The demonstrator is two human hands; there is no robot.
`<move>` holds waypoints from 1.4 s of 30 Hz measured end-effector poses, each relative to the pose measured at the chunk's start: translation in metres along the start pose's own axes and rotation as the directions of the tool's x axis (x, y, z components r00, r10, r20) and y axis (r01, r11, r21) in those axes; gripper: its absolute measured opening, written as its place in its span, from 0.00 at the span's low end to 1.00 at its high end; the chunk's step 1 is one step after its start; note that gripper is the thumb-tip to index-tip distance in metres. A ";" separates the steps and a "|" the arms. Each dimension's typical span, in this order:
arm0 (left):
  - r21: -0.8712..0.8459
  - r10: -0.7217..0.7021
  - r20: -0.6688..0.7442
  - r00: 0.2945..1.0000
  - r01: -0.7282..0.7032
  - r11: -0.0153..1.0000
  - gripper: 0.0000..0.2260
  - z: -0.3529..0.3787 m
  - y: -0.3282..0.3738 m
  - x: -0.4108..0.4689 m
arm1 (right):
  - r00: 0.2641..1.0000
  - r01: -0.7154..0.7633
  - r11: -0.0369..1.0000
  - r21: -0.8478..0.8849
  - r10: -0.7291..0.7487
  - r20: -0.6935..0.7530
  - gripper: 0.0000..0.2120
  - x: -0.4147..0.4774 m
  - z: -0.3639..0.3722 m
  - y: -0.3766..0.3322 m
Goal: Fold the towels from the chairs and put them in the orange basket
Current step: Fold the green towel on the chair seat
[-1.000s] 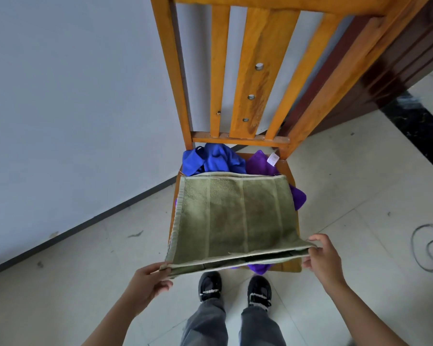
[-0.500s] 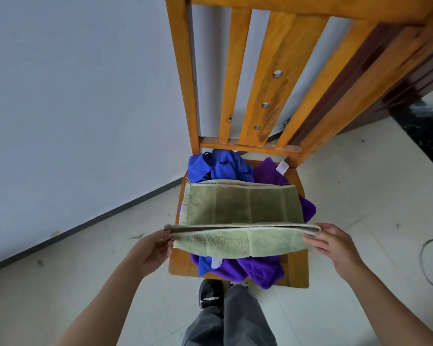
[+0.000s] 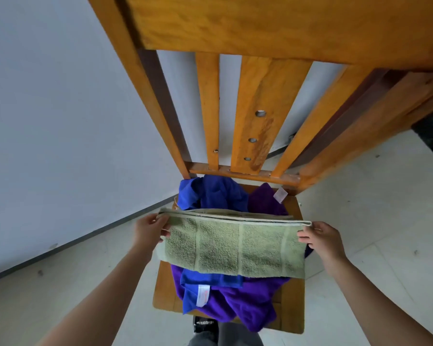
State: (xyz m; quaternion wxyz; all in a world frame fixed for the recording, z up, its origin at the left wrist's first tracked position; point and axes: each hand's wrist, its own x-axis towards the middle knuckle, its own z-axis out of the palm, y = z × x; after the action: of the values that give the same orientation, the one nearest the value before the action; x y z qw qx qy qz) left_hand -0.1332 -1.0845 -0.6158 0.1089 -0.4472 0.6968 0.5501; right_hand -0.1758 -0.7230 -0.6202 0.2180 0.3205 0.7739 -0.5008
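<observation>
Filling the whole left side is a pale wall [image 3: 60,121], with a light tiled floor [image 3: 373,208] running off to the right. Against that wall stands a chair [image 3: 255,121] of orange wood, its slatted back rising well beyond the person's fingertips and its seat spreading below them. A green towel [image 3: 235,248] is stretched level between the two hands, doubled over so that its fold runs straight from one set of fingers to the other and the near flap hangs down toward the person. Under that flap a purple towel [image 3: 248,303] lies rumpled on the seat and spills over the front edge. A blue towel [image 3: 215,193] is bunched just past the fold, on the far side of the fingers, and more blue cloth shows beneath the green hem. The left hand [image 3: 148,231] grips the left end of the fold, fingers curled round the corner. The right hand [image 3: 323,237] pinches the right end, fingertips pressed on the cloth; its thumb is hidden. A dark shoe [image 3: 205,324] peeks from under the seat. A white label [image 3: 202,295] hangs on the blue cloth, below and between both hands.
</observation>
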 end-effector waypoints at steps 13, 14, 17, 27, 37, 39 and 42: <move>0.790 -0.145 0.310 0.940 -0.170 0.589 0.35 0.038 -0.074 -0.026 | 0.992 0.051 0.742 -0.669 0.037 0.118 0.21 -0.006 0.039 0.066; 0.823 -0.165 0.299 0.940 -0.167 0.543 0.34 0.038 -0.077 -0.031 | 0.996 -0.008 0.779 -0.627 0.059 0.061 0.24 -0.009 0.038 0.067; 0.876 -0.192 0.285 0.939 -0.173 0.450 0.33 0.037 -0.086 -0.041 | 0.979 -0.184 0.876 -0.446 0.205 -0.001 0.28 -0.009 0.034 0.080; 0.867 -0.031 0.426 0.904 -0.398 0.301 0.31 0.025 -0.089 -0.055 | 0.957 -0.291 0.951 -0.101 0.291 -0.015 0.17 -0.010 0.025 0.085; 0.093 -0.286 0.004 0.958 0.285 0.954 0.20 0.006 -0.074 0.002 | 0.903 -0.430 0.895 0.123 0.427 0.045 0.06 -0.022 0.007 0.080; 0.082 -0.272 -0.007 0.962 0.272 0.959 0.08 0.007 -0.071 0.001 | 0.900 -0.434 0.898 0.073 0.431 0.062 0.07 -0.022 0.007 0.080; 0.085 -0.290 -0.028 0.957 0.291 0.953 0.14 0.004 -0.077 0.000 | 0.920 -0.388 0.919 -0.062 0.391 0.032 0.11 -0.024 0.007 0.083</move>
State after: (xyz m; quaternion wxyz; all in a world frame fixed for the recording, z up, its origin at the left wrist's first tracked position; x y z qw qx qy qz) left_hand -0.0777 -1.0811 -0.6688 0.2032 -0.5436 0.6480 0.4933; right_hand -0.0995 -0.7120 -0.6594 0.3386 0.4510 0.7032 -0.4330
